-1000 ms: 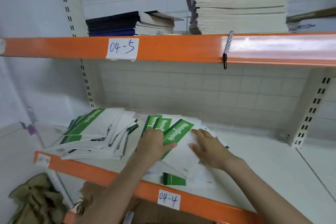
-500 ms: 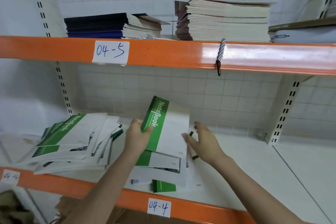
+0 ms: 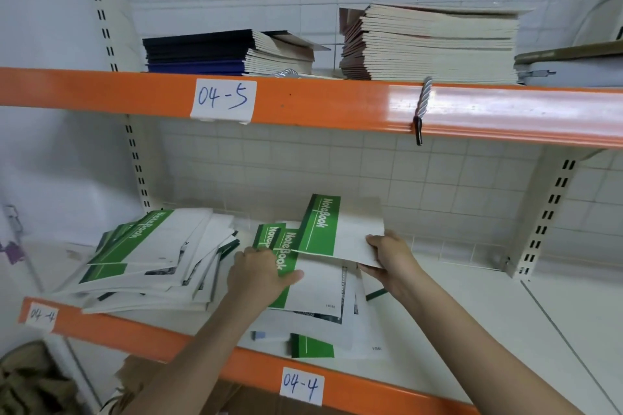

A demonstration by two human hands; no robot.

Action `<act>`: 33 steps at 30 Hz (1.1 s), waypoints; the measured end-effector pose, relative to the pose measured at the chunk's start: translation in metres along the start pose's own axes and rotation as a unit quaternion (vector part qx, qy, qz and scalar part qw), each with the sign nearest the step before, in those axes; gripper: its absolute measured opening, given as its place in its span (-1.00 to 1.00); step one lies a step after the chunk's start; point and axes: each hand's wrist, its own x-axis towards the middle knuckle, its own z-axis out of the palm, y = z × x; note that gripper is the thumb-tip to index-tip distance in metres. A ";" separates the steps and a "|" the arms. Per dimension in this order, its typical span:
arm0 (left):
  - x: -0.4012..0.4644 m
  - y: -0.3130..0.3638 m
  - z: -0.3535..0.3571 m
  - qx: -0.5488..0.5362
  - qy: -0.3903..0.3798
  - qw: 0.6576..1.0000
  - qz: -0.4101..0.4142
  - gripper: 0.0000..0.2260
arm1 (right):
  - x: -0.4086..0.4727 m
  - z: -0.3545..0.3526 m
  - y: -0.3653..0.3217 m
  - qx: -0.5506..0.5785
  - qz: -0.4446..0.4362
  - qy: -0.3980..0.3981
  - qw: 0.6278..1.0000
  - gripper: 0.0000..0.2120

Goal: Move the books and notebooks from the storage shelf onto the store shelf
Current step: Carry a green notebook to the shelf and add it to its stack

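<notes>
Green-and-white notebooks lie on the lower shelf [image 3: 472, 330] marked 04-4. My right hand [image 3: 392, 258] pinches the lower right corner of one notebook [image 3: 340, 229] and holds it lifted and tilted above the middle pile. My left hand [image 3: 259, 274] grips the left edge of the middle pile of notebooks [image 3: 317, 290], thumb on the top cover. A second, fanned pile of the same notebooks [image 3: 151, 256] lies to the left.
The upper shelf [image 3: 320, 104], marked 04-5, carries a stack of dark blue books [image 3: 219, 52] and a taller stack of cream-edged books [image 3: 431, 44]. A twisted cord [image 3: 423, 108] hangs over its orange beam. White slotted uprights stand left and right. Brown paper lies below.
The lifted notebook has passed from my left hand to my right and moved right. My left hand dropped onto the middle pile. The view has shifted slightly.
</notes>
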 end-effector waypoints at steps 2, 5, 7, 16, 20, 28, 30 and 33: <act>0.002 0.001 0.001 -0.002 -0.012 1.000 -0.005 -0.53 | -0.001 0.005 0.001 -0.008 -0.002 -0.007 1.000 -0.83; 0.005 0.001 -0.003 -0.042 -0.018 0.999 -0.018 -0.58 | -0.001 0.011 0.006 -0.017 -0.007 -0.018 1.000 -0.83; 0.006 0.000 -0.004 -0.085 -0.011 0.996 -0.016 -0.65 | -0.001 0.013 0.008 -0.021 -0.017 -0.028 0.999 -0.81; 0.027 -0.005 -0.010 -0.540 -0.023 0.829 -0.145 -0.65 | -0.005 0.016 0.017 -0.126 -0.121 -0.019 0.984 -0.82; 0.025 0.005 -0.011 -0.589 0.000 0.799 -0.119 -0.68 | -0.006 0.022 0.021 -0.159 -0.103 -0.051 0.981 -0.81; 0.026 -0.022 -0.006 -0.188 0.063 0.980 -0.032 -0.64 | 0.001 0.012 0.014 -0.002 -0.044 -0.026 0.999 -0.86; 0.024 -0.030 0.001 -0.115 0.016 0.992 -0.053 -0.55 | 0.004 0.010 0.013 0.004 -0.040 -0.020 0.999 -0.79; 0.027 -0.037 0.010 -0.199 -0.036 0.977 -0.064 -0.49 | 0.002 0.010 0.011 -0.001 -0.043 -0.029 0.999 -0.79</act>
